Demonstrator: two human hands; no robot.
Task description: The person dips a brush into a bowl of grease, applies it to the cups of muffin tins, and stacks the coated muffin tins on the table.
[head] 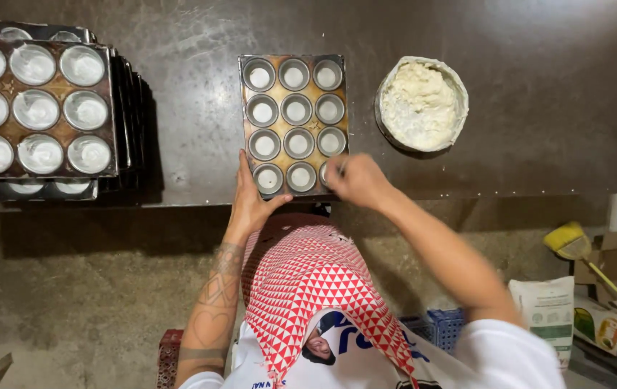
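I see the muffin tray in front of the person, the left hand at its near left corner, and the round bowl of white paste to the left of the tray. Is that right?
Not quite. In the head view the bowl of white paste stands to the right of the muffin tray, not to its left. The rest holds: the tray lies in front of the person, with the left hand at its near left corner.

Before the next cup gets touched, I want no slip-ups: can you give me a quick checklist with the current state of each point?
1. Left hand steadies the muffin tray at its near left corner: ok.
2. Right hand sits over the tray's near right cup: ok, though blurred.
3. What the right hand's fingers hold: cannot tell.
4. Tray lies flat and wholly on the dark table: ok.
5. Bowl of pale dough stands right of the tray, apart from it: ok.
6. Stack of trays at the left stays apart from the working tray: ok.
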